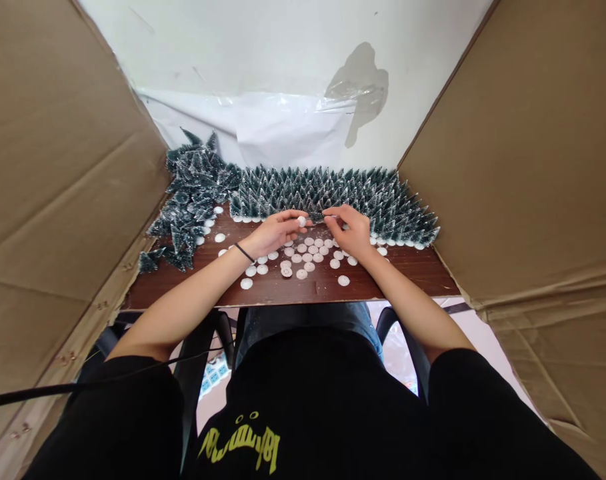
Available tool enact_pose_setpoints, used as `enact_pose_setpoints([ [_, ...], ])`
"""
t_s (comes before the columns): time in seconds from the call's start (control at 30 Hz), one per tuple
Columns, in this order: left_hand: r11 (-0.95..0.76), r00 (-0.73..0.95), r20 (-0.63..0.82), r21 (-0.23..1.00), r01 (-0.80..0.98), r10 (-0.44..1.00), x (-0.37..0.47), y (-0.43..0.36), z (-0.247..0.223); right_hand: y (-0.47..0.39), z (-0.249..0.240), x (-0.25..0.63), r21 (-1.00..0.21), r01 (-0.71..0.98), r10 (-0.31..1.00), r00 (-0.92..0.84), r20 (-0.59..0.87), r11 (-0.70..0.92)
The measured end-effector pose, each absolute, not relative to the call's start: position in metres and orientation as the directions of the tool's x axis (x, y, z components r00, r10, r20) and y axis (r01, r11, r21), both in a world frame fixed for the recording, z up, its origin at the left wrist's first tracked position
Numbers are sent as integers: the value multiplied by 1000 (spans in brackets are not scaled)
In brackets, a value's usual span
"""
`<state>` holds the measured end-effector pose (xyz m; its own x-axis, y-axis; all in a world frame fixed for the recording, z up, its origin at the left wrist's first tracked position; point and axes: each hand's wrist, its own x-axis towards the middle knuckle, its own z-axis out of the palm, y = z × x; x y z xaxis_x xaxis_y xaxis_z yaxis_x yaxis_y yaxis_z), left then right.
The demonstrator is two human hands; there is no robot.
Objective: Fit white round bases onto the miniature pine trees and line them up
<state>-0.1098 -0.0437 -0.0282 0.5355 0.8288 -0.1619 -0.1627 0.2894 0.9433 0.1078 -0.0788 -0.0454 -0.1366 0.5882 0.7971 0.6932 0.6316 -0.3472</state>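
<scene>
"Base (301, 221): where is it?"

"Pinched by the left hand (277, 230). The right hand (351, 228) has its fingers drawn together, on what I can't tell. Loose bases (307, 257) lie nearer than the hands on the tabletop (423, 268); trees (317, 183) stand beyond."

"Step?"

"Probably fitting base to tree; next calls for careful alignment."

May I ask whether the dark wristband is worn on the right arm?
No, the dark wristband circles the left arm, just behind the left hand.
</scene>
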Motion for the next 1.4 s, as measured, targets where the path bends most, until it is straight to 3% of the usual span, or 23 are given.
enact_pose_setpoints([
  [0.8,310,517,-147,919,-244,843,-107,-43,-36,-75,-46,111,-295,678,563,-213,798,674],
  [1.13,327,477,-196,922,-209,857,-104,-46,-32,-72,-47,111,-189,658,456,-261,851,729],
  [1.4,306,442,-199,934,-185,875,-106,-45,-33,-70,-52,111,-182,607,439,-305,845,773],
])
